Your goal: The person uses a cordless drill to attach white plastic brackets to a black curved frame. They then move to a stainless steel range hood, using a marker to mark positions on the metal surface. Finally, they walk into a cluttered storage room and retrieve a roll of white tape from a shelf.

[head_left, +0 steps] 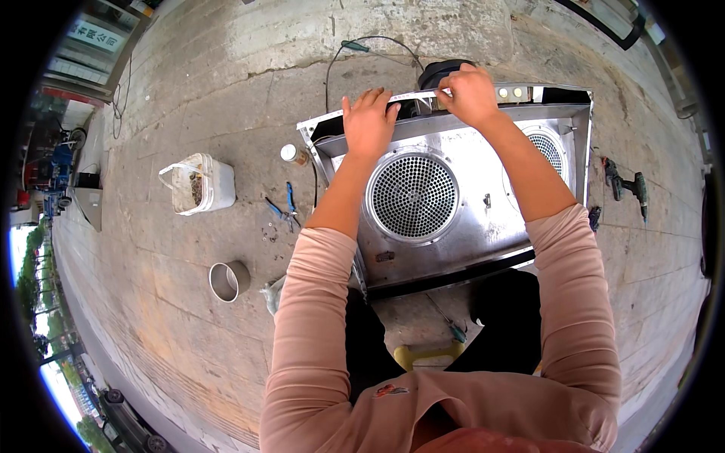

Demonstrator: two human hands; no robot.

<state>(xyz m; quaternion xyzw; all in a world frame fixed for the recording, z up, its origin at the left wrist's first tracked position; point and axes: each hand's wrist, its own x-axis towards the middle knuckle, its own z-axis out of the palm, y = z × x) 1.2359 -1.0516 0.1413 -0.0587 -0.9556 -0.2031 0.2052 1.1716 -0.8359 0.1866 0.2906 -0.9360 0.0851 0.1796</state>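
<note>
A stainless-steel range hood (476, 204) lies before me, with a round perforated grille (414, 198) at its middle left and another grille (545, 155) partly behind my right forearm. Along its far edge runs a narrow white strip (412, 96). My left hand (368, 124) rests on that edge near the left corner, fingers stretched and slightly apart. My right hand (470, 94) pinches the strip between thumb and fingers, farther right. Two pale round knobs (510, 94) show beside it. A black round part (436, 73) sits just behind the edge, half hidden.
Left of the hood are a white bucket (220, 185), a lidded jar (294, 155), blue-handled pliers (291, 198) and a metal cup (240, 278). A cordless drill (630, 189) lies at right. Screwdrivers lie behind the hood (355, 46) and between my legs (456, 331).
</note>
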